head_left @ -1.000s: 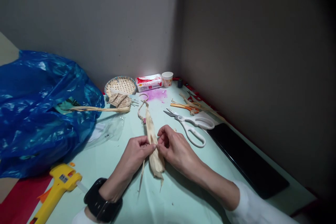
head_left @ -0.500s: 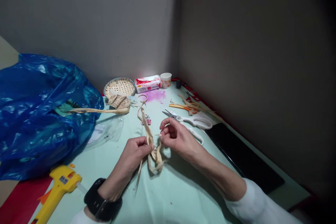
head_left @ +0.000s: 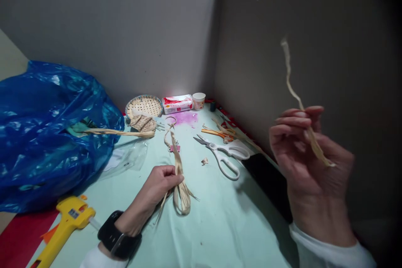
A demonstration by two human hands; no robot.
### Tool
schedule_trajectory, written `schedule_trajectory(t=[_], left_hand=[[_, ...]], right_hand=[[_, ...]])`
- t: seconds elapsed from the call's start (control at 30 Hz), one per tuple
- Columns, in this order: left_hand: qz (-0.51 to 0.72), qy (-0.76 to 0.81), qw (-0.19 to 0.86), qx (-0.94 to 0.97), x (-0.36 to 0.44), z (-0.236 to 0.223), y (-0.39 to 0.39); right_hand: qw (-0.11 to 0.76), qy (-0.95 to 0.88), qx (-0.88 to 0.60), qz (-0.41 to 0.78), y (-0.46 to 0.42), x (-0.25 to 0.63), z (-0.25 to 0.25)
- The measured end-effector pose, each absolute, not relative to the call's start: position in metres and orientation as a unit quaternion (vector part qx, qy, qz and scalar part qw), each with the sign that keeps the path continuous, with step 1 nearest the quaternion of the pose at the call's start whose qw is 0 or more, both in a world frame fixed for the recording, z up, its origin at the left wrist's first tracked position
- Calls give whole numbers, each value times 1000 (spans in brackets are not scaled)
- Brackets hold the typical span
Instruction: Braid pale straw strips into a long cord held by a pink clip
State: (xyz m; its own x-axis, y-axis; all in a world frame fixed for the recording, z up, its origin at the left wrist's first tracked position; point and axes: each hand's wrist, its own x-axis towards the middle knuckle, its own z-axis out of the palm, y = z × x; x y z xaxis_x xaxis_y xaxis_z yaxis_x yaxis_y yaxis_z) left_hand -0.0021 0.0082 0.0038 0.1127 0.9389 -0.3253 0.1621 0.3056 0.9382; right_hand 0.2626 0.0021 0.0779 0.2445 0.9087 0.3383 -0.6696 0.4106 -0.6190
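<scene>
My left hand (head_left: 158,185) rests on the pale green table (head_left: 220,226) and pinches a bunch of dried husk strips (head_left: 179,176) that runs away from me toward a pink clip. My right hand (head_left: 306,155) is raised at the right, well above the table, with its fingers closed on a single thin husk strip (head_left: 295,92) that curls upward. White-handled scissors (head_left: 224,153) lie on the table between the two hands. A black watch sits on my left wrist.
A big blue plastic bag (head_left: 53,134) fills the left. A yellow glue gun (head_left: 61,228) lies at the front left. A woven tray (head_left: 143,106), tissue pack (head_left: 177,104) and paper cup (head_left: 199,100) stand at the back wall. A black slab (head_left: 266,176) lies along the right wall.
My right hand tore a thin strip off the husk bunch and lifted it up and to the right. My left hand stayed on the bunch.
</scene>
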Motion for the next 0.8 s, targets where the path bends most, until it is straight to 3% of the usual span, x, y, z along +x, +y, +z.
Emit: schedule_trajectory(t=[0.13,0.3,0.47,0.8], left_hand=[[331,564,575,492,-4,1,10],[328,551,581,502,-5,-2,12],[334,545,583,502,-6,-3,11],[347,533,596,491,-4,-1,11]], right_hand=[[737,-427,-240,466,1,258,72],[584,-584,-322,462,-4,228,59],[463,-752,-343,320,-9,205,44],[311,-759,-483,305,6,176,29]])
